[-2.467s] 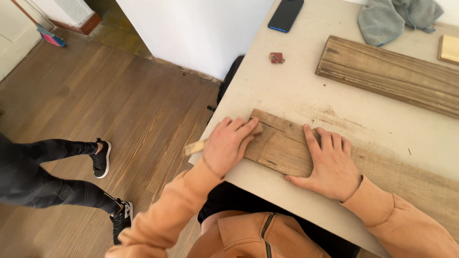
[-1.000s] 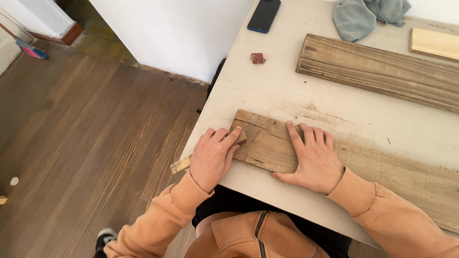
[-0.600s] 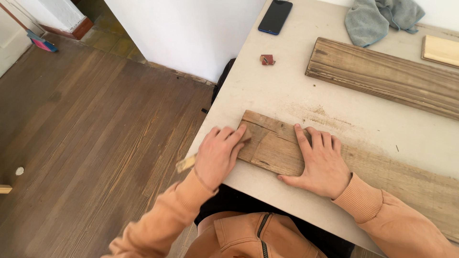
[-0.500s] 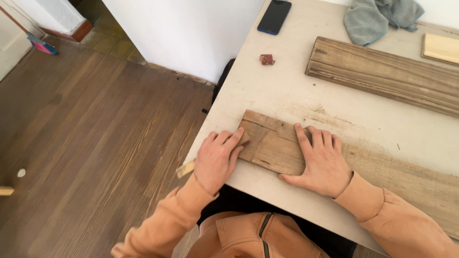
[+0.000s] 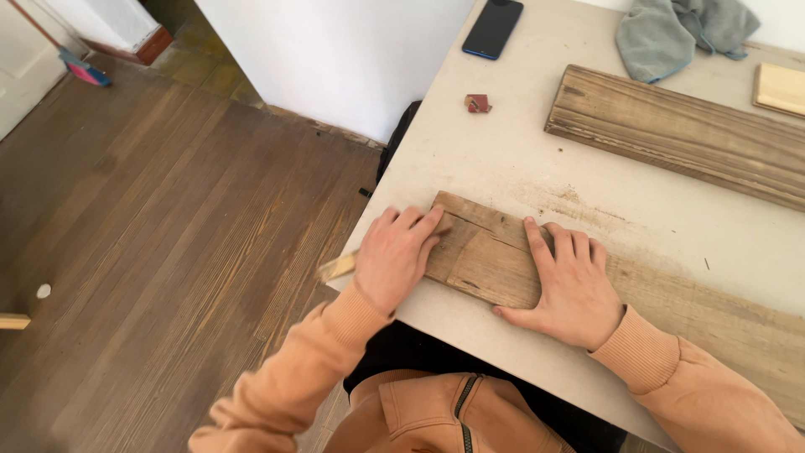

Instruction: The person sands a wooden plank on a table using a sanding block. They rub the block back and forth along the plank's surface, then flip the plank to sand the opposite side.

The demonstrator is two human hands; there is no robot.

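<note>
Peach-orange sweatshirt, soft knit fabric. Long sleeves end in ribbed cuffs at both wrists. Dark metal zipper runs down front, near bottom edge of view. Folded collar or hood seam beside zipper. Black trousers below hem. Left hand [image 5: 392, 258] and right hand [image 5: 572, 289] bare, no rings, no watch.

Two bare hands show on the table [image 5: 503, 159]: one left hand [image 5: 394, 256] and one right hand [image 5: 570, 289]. Three pieces of wood lie on that one table: one weathered plank [image 5: 486, 252] under the hands, one longer dark board [image 5: 679, 130] farther back, and one pale wood piece [image 5: 781, 86] at the far right edge. There is one dark phone [image 5: 493, 28], one grey cloth [image 5: 683, 32], one small reddish scrap [image 5: 478, 102], and one strip of sandpaper [image 5: 338, 267] under the left hand
</note>
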